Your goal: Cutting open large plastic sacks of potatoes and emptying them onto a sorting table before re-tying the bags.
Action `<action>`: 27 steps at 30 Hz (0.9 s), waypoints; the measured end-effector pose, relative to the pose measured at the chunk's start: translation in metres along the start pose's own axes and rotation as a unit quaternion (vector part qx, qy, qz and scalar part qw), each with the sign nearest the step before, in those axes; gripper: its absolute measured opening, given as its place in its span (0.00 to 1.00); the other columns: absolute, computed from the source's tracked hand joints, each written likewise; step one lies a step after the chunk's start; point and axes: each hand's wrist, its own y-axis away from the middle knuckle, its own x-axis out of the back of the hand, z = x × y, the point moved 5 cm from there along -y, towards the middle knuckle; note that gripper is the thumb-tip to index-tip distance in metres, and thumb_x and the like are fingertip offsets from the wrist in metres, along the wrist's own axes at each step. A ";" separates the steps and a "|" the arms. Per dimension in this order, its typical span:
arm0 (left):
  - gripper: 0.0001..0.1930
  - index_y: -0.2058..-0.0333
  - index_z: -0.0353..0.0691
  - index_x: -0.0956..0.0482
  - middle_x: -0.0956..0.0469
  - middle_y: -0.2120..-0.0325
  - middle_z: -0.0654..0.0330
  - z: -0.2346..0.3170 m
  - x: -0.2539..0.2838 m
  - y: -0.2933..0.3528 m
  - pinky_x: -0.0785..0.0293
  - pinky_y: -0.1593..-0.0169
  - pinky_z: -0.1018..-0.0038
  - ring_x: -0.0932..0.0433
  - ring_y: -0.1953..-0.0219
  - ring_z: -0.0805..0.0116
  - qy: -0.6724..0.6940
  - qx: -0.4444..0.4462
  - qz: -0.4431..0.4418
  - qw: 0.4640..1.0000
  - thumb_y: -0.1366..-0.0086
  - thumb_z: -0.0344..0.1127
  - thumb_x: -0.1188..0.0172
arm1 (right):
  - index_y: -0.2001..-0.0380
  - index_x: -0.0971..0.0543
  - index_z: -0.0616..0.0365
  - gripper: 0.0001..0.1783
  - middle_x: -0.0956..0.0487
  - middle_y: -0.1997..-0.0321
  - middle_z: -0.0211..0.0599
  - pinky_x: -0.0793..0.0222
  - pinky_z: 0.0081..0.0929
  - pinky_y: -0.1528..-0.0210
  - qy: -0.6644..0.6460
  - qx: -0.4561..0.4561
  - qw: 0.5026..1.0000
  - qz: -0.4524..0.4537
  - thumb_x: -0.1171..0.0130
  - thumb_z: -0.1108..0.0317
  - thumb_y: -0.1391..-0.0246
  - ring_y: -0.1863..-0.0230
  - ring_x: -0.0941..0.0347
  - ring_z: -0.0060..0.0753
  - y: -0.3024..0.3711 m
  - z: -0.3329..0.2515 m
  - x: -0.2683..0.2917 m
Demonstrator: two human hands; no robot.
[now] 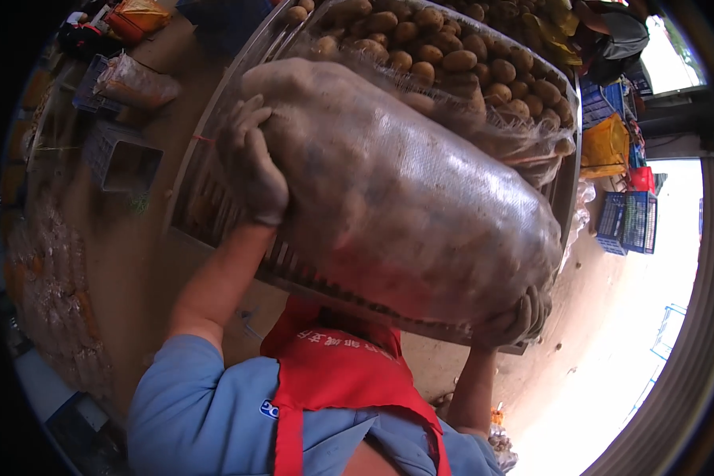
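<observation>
A large clear plastic sack (404, 190), packed full and brownish with what look like potatoes, lies slantwise in front of me between both hands. My gloved left hand (254, 163) presses against its left end, fingers curled along the side. At the lower right end, my gloved right hand (520, 317) grips the sack from beneath; part of that hand is hidden behind it. Beyond the sack, loose potatoes (460, 61) are heaped on a slatted metal table (194, 190), with some crumpled clear film (523, 147) at their near edge.
A grey crate (127, 155) and a filled bag (139, 82) stand on the floor to the left. Stacked clear bags (51, 285) line the far left. Blue crates (628, 220) and a yellow bag (607, 147) are at right. Another person (611, 36) is at the upper right.
</observation>
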 end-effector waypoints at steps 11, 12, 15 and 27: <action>0.12 0.56 0.37 0.15 0.13 0.57 0.55 -0.065 0.084 0.059 0.22 0.47 0.57 0.15 0.52 0.50 0.394 0.184 0.047 0.899 0.27 0.34 0.46 | 0.51 0.19 0.62 0.14 0.15 0.44 0.45 0.27 0.45 0.36 -0.107 -0.050 0.993 0.006 0.50 0.66 0.27 0.42 0.20 0.51 -0.007 -0.034 0.013; 0.12 0.55 0.37 0.15 0.13 0.57 0.55 -0.074 0.102 0.079 0.22 0.48 0.55 0.16 0.53 0.49 0.358 0.234 0.000 0.904 0.28 0.36 0.43 | 0.51 0.19 0.62 0.13 0.16 0.42 0.44 0.27 0.45 0.36 -0.119 -0.029 0.992 0.005 0.48 0.66 0.28 0.41 0.21 0.50 -0.008 -0.050 0.018; 0.14 0.51 0.38 0.15 0.14 0.52 0.52 -0.090 0.125 0.107 0.25 0.43 0.53 0.18 0.48 0.48 0.140 0.240 -0.175 0.945 0.27 0.40 0.42 | 0.47 0.19 0.53 0.14 0.18 0.38 0.45 0.35 0.50 0.30 -0.204 0.053 0.975 -0.066 0.43 0.63 0.31 0.36 0.25 0.52 -0.006 -0.112 0.020; 0.27 0.32 0.58 0.23 0.33 0.27 0.52 -0.177 0.052 0.141 0.64 0.18 0.55 0.50 0.21 0.42 0.089 0.148 -0.416 0.893 0.29 0.39 0.48 | 0.49 0.18 0.41 0.14 0.20 0.33 0.39 0.37 0.47 0.30 -0.196 0.076 0.974 -0.085 0.40 0.64 0.38 0.32 0.25 0.48 -0.017 -0.192 -0.050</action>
